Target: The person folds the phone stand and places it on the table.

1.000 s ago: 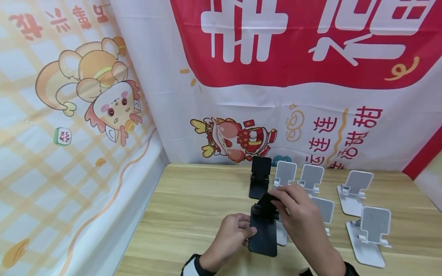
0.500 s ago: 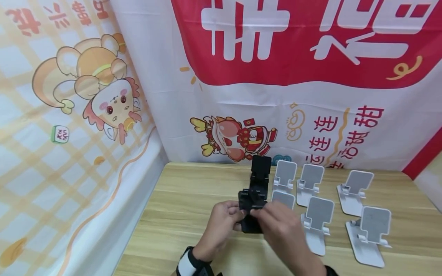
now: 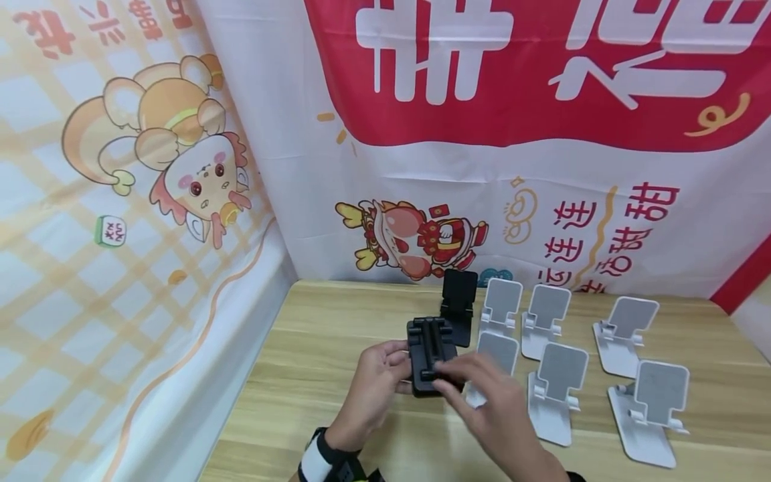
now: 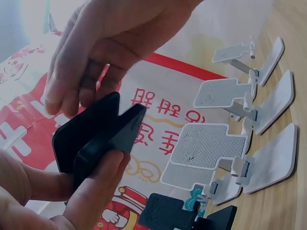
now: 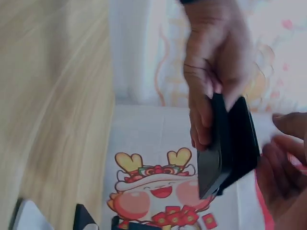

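A black folding phone stand (image 3: 421, 389) is held up over the table by my left hand (image 3: 375, 387), thumb on one face and fingers at the other. In the left wrist view the phone stand (image 4: 91, 120) has its two plates folded close, with a narrow gap between them. My right hand (image 3: 490, 410) has its fingertips right at the stand's near right side, thumb and forefinger apart. The right wrist view shows the right hand's fingers (image 5: 274, 165) loosely bent beside the stand's edge. Just behind stands another black phone stand (image 3: 460, 291), unfolded.
Several white phone stands with grey pads stand unfolded to the right, such as a front one (image 3: 661, 395) and a middle one (image 3: 560, 371). Printed cloth (image 3: 289, 167) hangs behind and to the left of the wooden table (image 3: 325, 321).
The held black stand went from unfolded to folded, its upper plate brought down toward the base. Both hands moved slightly left and the stand rose in view; my right fingers loosened from the plate.
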Demonstrator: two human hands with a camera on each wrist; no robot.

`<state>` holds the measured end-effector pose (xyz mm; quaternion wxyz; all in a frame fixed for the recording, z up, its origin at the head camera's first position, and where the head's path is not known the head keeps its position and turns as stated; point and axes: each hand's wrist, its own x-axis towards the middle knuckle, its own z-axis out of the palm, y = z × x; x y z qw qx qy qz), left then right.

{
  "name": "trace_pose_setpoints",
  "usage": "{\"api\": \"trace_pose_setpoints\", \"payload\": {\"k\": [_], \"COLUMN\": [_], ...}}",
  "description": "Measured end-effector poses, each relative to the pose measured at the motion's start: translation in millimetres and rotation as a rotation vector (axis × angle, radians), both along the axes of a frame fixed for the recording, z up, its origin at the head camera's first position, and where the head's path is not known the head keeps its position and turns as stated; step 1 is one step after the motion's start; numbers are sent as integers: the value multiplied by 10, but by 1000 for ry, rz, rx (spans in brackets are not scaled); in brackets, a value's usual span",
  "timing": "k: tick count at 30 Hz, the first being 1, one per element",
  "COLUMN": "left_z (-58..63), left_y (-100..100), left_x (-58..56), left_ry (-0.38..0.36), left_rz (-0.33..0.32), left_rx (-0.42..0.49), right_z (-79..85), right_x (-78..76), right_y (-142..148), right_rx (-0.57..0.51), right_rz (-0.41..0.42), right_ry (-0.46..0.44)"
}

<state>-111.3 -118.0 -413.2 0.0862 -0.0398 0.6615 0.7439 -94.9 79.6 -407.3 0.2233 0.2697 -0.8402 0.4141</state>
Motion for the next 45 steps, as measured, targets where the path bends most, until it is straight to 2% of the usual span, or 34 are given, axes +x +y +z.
{"api": "trace_pose_setpoints", "payload": {"k": [4, 6, 7, 9, 11, 13, 19, 22, 30, 35, 39, 45], "left_z": [7, 12, 13, 13, 16, 15, 28, 44, 31, 28, 55, 75], "left_y": [28, 54, 66, 89, 104, 112, 117, 117, 87, 51, 34, 51], "left_x": [25, 42, 51, 65, 74, 77, 76, 78, 65, 64, 78, 68], "left_ry": [9, 7, 7, 9, 9, 12, 18, 14, -12, -25, -43, -57], "left_rz": [-23, -37, -43, -51, -51, -50, -47, -47, -75, -120, -130, -118], "left_rx": [13, 13, 5, -13, -34, -45, -55, -57, -40, 15, 60, 10], "right_z": [70, 81, 73, 45, 16, -4, -11, -2, 27, 25, 19, 9], "right_x": [-147, -229, -260, -309, -337, -352, -354, -354, -344, -340, -345, -347], "right_y": [104, 139, 151, 163, 170, 179, 248, 265, 255, 244, 236, 230], "right_rx": [-162, -248, -291, -366, -412, -442, -454, -464, -493, -496, -495, -481], "right_rz": [-78, -55, -30, 21, 62, 77, 150, 159, 105, 72, 56, 51], "right_ry": [-539, -817, -927, -1074, -1158, -1186, -1171, -1174, -1190, -1193, -1192, -1186]}}
